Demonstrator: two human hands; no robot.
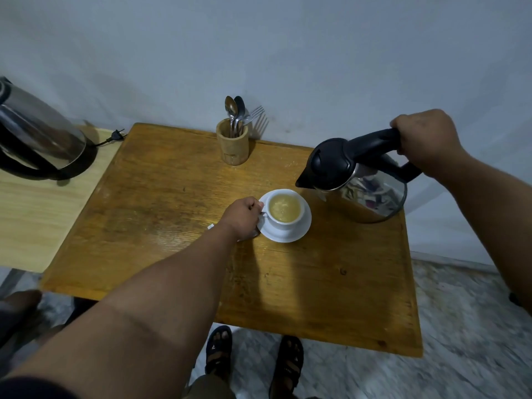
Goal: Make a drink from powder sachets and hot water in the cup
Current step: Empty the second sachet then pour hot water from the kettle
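Left hand (244,216) is curled closed on the handle of the white ceramic cup (285,210), which stands on a white round saucer (290,236) on the worn wooden surface (316,283) and holds pale yellow liquid. Right hand (423,138) is clenched around the black handle of a steel electric kettle (359,180), tilted with its spout just beside the cup. Beyond stands a wooden cutlery holder (232,145).

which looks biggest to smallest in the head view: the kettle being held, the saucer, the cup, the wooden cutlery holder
1. kettle
2. saucer
3. cup and wooden cutlery holder: about alike; the holder stands farther off, so unranked.
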